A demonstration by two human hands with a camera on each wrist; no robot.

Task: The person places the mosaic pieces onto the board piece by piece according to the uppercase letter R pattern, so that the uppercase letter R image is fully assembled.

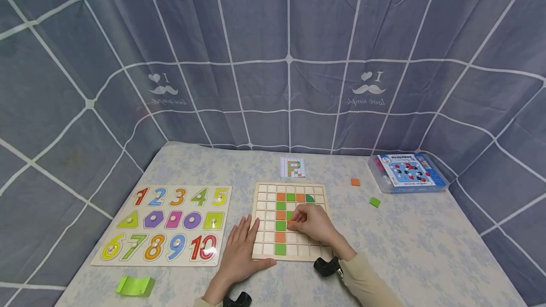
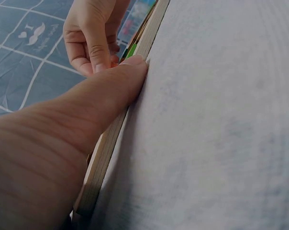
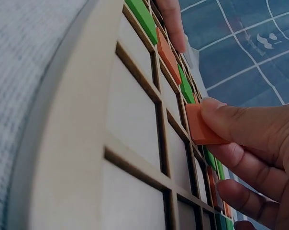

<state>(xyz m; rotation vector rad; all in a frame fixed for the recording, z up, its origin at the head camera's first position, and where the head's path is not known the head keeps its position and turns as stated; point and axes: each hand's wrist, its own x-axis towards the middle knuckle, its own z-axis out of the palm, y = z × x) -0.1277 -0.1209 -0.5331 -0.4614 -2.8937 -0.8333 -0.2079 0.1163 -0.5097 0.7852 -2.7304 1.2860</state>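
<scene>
A wooden grid board (image 1: 266,239) lies in front of me, with green and orange square tiles in some of its cells and a rounded green piece (image 1: 310,198) at the upper right. My right hand (image 1: 314,223) pinches an orange square tile (image 3: 202,125) between thumb and fingers, close over a cell beside the tile column. Flat along the board's left and near edges, my left hand (image 1: 241,252) has its fingers extended; its thumb (image 2: 127,72) rests against the wooden rim. Behind the board is a pattern card (image 1: 293,167) showing a letter-like figure in coloured squares.
On the left lies a number and shape puzzle board (image 1: 159,245), with a green curved block (image 1: 135,286) below it. A loose orange tile (image 1: 355,182) and a green tile (image 1: 375,202) lie right of the grid. A plastic box (image 1: 407,174) stands at the back right.
</scene>
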